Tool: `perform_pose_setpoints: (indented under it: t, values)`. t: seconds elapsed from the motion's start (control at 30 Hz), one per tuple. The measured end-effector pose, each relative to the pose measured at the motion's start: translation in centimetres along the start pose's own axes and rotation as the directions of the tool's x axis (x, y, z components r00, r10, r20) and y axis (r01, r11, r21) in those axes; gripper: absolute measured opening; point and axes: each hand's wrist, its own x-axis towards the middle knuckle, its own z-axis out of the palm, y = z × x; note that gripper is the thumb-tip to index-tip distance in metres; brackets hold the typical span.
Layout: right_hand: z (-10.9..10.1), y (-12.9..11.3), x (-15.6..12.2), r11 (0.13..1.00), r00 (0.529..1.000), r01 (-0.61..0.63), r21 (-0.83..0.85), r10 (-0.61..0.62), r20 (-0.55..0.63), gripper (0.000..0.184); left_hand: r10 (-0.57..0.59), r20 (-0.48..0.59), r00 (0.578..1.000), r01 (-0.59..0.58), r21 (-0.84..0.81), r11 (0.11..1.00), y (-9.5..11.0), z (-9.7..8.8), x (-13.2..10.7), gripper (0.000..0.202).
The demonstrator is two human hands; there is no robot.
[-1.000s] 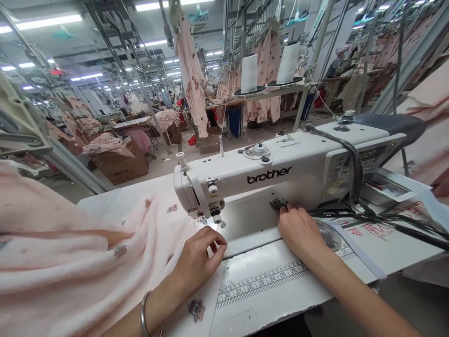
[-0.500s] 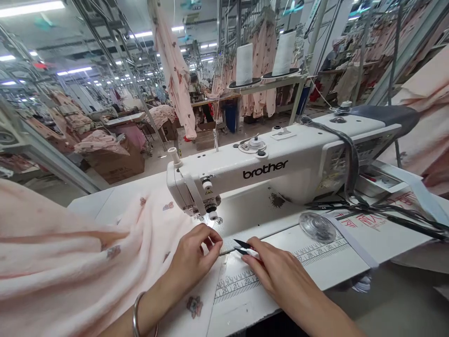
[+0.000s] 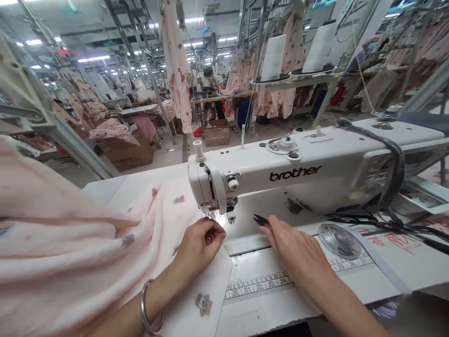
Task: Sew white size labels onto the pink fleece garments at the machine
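Note:
My left hand (image 3: 201, 243) is closed in a pinch just in front of the needle area of a white sewing machine (image 3: 259, 178). What its fingertips hold, if anything, is too small to make out. Under that wrist and forearm lies pale pink plush fabric (image 3: 70, 252) with small printed bears, spreading over the left of the table. Thread snips (image 3: 261, 220) are gripped in my right hand (image 3: 298, 248), above the machine bed. Their dark blades point left toward the needle area, apart from my left hand.
A clear round dish (image 3: 339, 241) stands on the table to the right, beside black cords. A printed ruler strip (image 3: 259, 286) runs along the front. White thread cones (image 3: 274, 58) stand behind the machine. A metal post (image 3: 79, 140) rises at left.
My right hand has drawn the snips away from my left hand, back over the machine bed, and their blades look closer together. My left hand stays pinched. The view has swung left.

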Motion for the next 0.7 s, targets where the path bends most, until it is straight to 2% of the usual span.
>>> perform_pose_setpoints:
  t: [0.1, 0.2, 0.3, 0.4, 0.53, 0.6, 0.7]
  values:
    - [0.7, -0.8, -1.7, 0.994, 0.991, 0.105, -0.013, -0.105, -0.087, 0.021, -0.053, -0.003, 0.999, 0.053, -0.075, 0.996, 0.0, 0.1, 0.1, 0.007]
    - [1.4, -1.8, -3.3, 0.981, 0.956, 0.191, -0.017, -0.190, -0.224, 0.024, -0.079, 0.002, 0.997, 0.079, -0.088, 0.993, 0.0, 0.2, 0.0, 0.007]
    - [1.7, -2.6, -3.7, 0.979, 0.950, 0.202, -0.010, -0.198, -0.243, 0.022, -0.088, 0.006, 0.996, 0.088, -0.083, 0.993, 0.0, 0.2, -0.1, 0.008]
    - [1.3, -3.7, -3.4, 0.983, 0.965, 0.182, 0.030, -0.173, -0.197, 0.016, -0.092, 0.011, 0.996, 0.093, -0.082, 0.992, 0.1, 0.4, -0.2, 0.009]
    - [0.7, -4.9, -2.2, 0.992, 0.996, 0.089, 0.085, -0.090, 0.014, 0.020, -0.083, 0.018, 0.996, 0.084, -0.077, 0.993, 0.3, 0.6, -0.3, 0.008]
    - [0.7, -4.2, -1.1, 0.995, 0.997, 0.035, 0.097, -0.041, 0.062, 0.021, -0.066, 0.012, 0.998, 0.067, -0.058, 0.996, 0.2, 0.5, -0.2, 0.009]
    - [0.9, -0.8, 1.2, 0.988, 0.991, -0.114, 0.102, 0.106, 0.079, 0.026, -0.060, 0.001, 0.998, 0.060, -0.040, 0.997, 0.0, 0.2, -0.1, 0.010]
